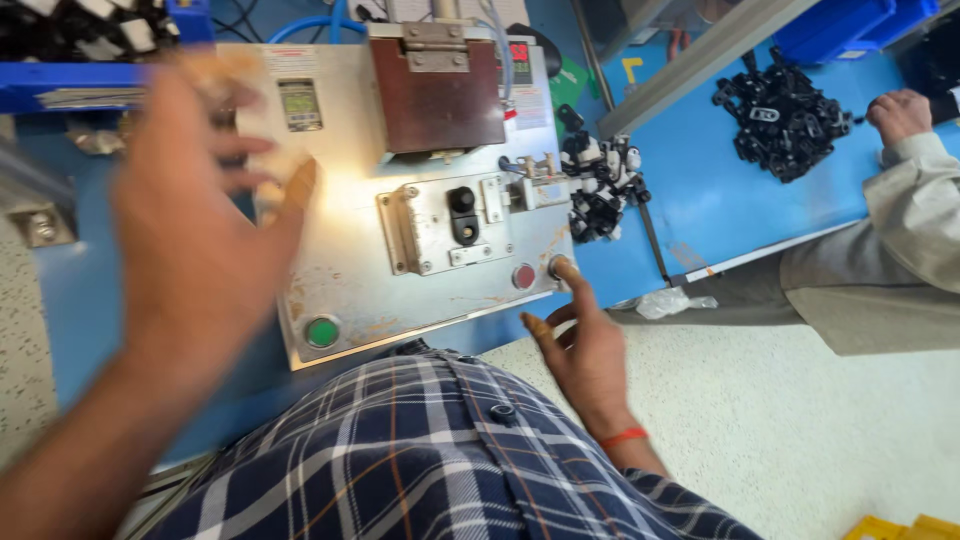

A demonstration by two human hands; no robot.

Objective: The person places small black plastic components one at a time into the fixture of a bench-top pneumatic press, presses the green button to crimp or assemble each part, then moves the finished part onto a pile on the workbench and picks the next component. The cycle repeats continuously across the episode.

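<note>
My left hand (200, 230) is raised and blurred in front of the left side of a metal press machine (350, 270), fingers spread, holding nothing that I can make out. My right hand (585, 350) is at the machine's front right corner, its forefinger stretched onto a small silver button (556, 266). A red button (523, 276) sits just left of that, and a green button (321, 331) lies at the front left. A small black part (463, 215) rests in the metal fixture (440, 225) at the middle, under a brown press block (437, 92).
A pile of black and white parts (600, 185) lies right of the machine on the blue bench (720, 190). Another person's hand (900, 115) and beige sleeve (925, 215) are at a heap of black parts (785, 120). Blue bins (850, 25) stand at the back right.
</note>
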